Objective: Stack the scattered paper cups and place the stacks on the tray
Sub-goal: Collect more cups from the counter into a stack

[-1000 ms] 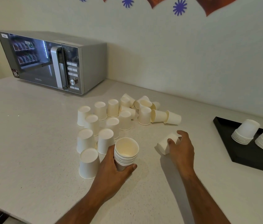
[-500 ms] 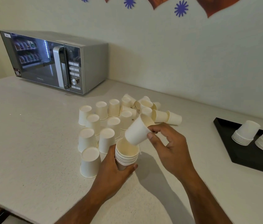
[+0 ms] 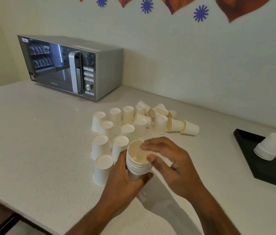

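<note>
My left hand (image 3: 125, 180) grips a stack of white paper cups (image 3: 138, 162), mouth up, just above the counter. My right hand (image 3: 169, 160) lies over the stack's right rim, fingers spread and blurred, with nothing gripped in it. Several loose white cups (image 3: 130, 122) stand upside down or lie on their sides behind and left of the stack. At the right edge is a black tray (image 3: 247, 141) bearing two upside-down cup stacks (image 3: 269, 146).
A silver microwave (image 3: 69, 68) stands at the back left against the wall. The light counter (image 3: 32, 141) ends in a front edge at lower left. Two cups (image 3: 183, 127) lie on their sides toward the tray.
My right hand picked up a cup lying on the counter, carried it left and set it into the stack my left hand holds. It now rests over the stack's rim.
</note>
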Demonstrator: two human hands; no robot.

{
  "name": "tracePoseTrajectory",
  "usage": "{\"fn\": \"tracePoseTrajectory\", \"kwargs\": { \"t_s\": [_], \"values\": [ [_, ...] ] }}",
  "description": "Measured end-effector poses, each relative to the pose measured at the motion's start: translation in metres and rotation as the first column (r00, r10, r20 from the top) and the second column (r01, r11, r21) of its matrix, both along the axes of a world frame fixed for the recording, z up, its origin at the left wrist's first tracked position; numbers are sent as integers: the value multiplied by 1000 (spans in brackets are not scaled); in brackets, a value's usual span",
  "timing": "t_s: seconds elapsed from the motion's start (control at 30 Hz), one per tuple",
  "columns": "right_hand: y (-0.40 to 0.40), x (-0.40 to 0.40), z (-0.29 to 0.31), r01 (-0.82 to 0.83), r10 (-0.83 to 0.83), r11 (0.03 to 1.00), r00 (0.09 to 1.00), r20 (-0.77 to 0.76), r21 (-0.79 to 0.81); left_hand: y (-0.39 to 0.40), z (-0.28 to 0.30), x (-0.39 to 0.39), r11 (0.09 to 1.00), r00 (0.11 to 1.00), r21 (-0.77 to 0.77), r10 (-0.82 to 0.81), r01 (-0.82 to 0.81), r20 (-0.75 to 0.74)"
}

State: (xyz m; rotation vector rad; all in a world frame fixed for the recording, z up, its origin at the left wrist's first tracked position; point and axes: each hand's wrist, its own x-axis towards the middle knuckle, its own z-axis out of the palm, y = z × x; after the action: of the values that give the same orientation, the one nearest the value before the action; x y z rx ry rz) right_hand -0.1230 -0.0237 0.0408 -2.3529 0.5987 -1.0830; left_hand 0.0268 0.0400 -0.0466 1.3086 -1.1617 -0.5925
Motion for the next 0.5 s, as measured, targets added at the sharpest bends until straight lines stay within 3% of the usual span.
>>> {"fn": "tracePoseTrajectory", "kwargs": {
  "t_s": [0.1,0.17,0.23,0.3,0.37,0.43,0.5],
  "values": [
    [-2,12,-3,23,-81,983,945,318,183,16,14,9,997,996,13,74,-74,45],
    [-6,22,-10,55,-221,918,892,393,392,28,24,17,995,994,6,99,-100,50],
    [-8,31,-22,125,-315,808,917,243,575,40,35,25,989,987,-8,147,-147,62],
    [-4,42,-39,206,-228,728,972,-53,654,50,44,34,980,978,-39,195,-193,69],
    [9,59,-56,250,-67,742,951,-303,622,58,49,45,967,968,-80,247,-243,45],
    [20,80,-71,255,5,745,922,-387,617,62,52,58,945,948,-105,316,-310,43],
    [26,99,-83,323,-46,762,892,-450,562,63,53,74,925,926,-116,372,-363,62]
  ]
}}
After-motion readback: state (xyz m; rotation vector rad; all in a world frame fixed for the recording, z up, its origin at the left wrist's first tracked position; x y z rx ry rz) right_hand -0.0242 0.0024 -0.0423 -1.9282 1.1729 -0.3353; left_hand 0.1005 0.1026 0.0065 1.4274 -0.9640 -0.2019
